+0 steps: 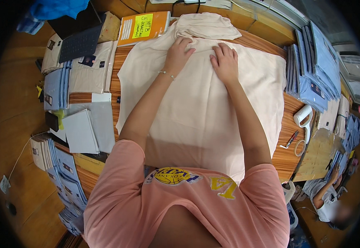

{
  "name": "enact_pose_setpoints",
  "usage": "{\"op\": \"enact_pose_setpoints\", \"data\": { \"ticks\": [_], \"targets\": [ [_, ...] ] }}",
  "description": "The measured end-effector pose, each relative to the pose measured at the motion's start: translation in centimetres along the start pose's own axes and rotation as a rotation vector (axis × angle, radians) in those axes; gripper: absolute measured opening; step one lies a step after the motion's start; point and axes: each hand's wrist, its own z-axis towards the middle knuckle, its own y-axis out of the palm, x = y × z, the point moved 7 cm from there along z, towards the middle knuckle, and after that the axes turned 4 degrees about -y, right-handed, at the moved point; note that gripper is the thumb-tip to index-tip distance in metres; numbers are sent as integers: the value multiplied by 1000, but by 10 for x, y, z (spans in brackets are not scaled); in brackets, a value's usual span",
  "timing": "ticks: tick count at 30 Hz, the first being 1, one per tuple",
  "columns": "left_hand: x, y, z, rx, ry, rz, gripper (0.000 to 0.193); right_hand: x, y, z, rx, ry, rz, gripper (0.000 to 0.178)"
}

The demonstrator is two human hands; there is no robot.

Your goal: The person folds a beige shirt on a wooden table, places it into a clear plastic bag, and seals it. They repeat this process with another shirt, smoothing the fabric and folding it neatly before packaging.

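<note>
We can't see all of the beige garment (196, 111): our pink tee (118, 190) hides some of its near edge, & our forearms (147, 105) block strips. Bunched part (207, 25) up top's hard to ID. Garment's spread on the wood-grain tbl (287, 163), directly under both hands, nr its far end. L hand (179, 54): half-curled, can't tell if it's pinching. R hand (225, 63): palm down, unclenched, fingers slightly bent.

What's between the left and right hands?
Head view: only cream cloth lies between the left hand and right hand; no other object shows there.
</note>
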Motion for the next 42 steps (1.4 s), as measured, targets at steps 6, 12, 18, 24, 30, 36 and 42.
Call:
{"op": "enact_pose_setpoints", "data": {
  "ticks": [6,12,18,24,30,36,42],
  "targets": [
    [-23,10,23,-165,-52,25,19,-1,-2,1,1,-7,27,34],
    [-70,-67,93,74,-475,-432,27,4,-3,1,19,-7,30,34],
    [-45,-98,57,346,-98,113,27,2,-1,1,21,-19,12,35],
    [-61,-82,6,-257,-612,36,27,0,-3,-1,14,-4,30,33],
    [-61,-70,-21,-12,-162,180,51,9,-4,3,40,-7,126,36],
    [-46,-120,-35,296,-119,240,63,28,-99,-56,201,-16,159,41],
    [-77,-110,-49,198,-199,18,32,117,-206,-249,507,421,-371,36]
  ]
}}
